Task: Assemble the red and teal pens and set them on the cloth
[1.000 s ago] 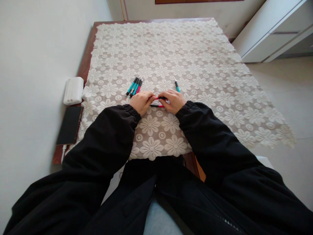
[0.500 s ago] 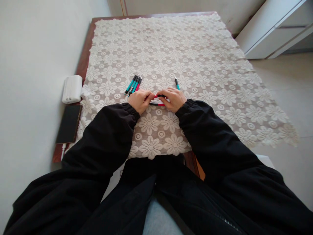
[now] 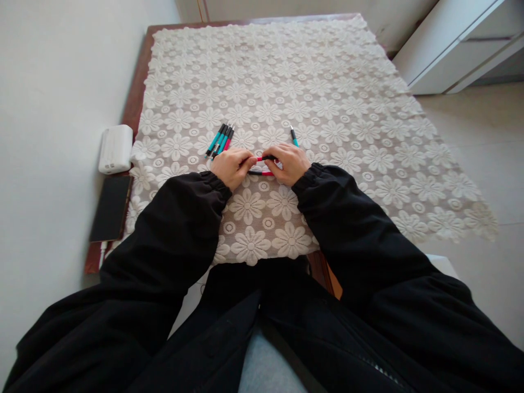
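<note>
Pen (image 3: 264, 159), red and black, is pinched between left hand (image 3: 232, 167) and right hand (image 3: 289, 162) above the bench (image 3: 327, 82); another red pen (image 3: 262, 173) lies under them; a bundle of pens (image 3: 220, 140) lies nearby.

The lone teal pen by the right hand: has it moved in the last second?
No. The lone teal pen lies on the same flower of the tablecloth; only the camera shifted.

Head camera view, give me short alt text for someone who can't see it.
A person in black sleeves holds a pink-and-black pen between the left hand and right hand over a white lace tablecloth, a second pink pen lying just beneath. A cluster of pens lies left, one teal pen right; a white power bank and dark phone sit at the table's left edge.
</note>
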Demonstrator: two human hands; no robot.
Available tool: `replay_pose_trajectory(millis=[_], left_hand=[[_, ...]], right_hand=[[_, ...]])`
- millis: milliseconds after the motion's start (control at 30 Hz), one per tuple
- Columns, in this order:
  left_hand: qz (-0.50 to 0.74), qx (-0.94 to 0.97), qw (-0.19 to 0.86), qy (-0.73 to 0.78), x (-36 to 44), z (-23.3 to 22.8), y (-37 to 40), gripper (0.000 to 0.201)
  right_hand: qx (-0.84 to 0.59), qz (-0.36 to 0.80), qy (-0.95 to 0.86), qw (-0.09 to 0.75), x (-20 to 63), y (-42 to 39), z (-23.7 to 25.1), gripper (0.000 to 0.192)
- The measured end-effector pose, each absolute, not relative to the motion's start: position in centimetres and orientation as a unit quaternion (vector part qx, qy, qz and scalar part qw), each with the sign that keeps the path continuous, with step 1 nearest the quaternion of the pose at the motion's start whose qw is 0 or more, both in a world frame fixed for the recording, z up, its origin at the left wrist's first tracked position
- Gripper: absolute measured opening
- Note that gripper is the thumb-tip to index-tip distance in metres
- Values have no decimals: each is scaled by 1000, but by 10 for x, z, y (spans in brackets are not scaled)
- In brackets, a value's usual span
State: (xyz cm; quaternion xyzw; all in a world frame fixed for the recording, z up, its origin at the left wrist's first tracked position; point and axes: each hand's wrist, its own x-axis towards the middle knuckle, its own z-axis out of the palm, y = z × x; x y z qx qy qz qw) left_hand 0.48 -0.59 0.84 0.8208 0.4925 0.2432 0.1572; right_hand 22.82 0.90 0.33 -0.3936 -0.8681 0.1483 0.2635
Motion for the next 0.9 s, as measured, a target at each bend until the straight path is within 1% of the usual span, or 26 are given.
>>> replay_pose_trajectory(millis=[133,267,467,633,900], left_hand=[[245,817,157,497,4,7,-5,44],[253,816,162,493,4,4,-4,35],[261,817,173,484,5,5,-5,29],[269,813,174,487,4,5,-5,26],[270,817,168,481,3,3,-2,25]], right_hand=[[-397,148,-865,268,229,10,3,24],[-397,143,-870,254,229,10,0,28],[-389,132,-878,244,229,10,2,32],[-396,128,-877,242,230,9,4,35],[-415,117,-867,248,230,9,5,33]])
